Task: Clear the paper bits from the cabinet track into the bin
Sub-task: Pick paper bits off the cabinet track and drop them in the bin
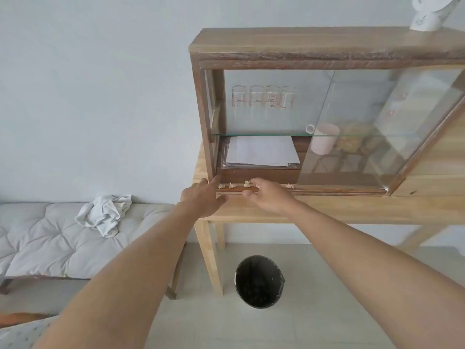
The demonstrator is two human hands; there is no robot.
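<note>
Several small crumpled paper bits (247,183) lie along the wooden cabinet track (327,190) at the bottom front of the glass-door cabinet. My left hand (201,197) is flat and open at the track's left end, its fingertips near the leftmost bit. Just to the right, my right hand (269,196) hovers over the track with fingers spread, its fingertips touching the track beside a paper bit. Neither hand visibly holds anything. A black bin (259,282) stands on the floor below, under the table's edge.
The cabinet stands on a light wooden table (327,210). Its glass door (377,127) is slid right, leaving the left side exposed, with papers (261,151), glasses (261,99) and a pink mug (323,142) inside. A cushioned bench (50,238) with a white cloth (103,214) is at left.
</note>
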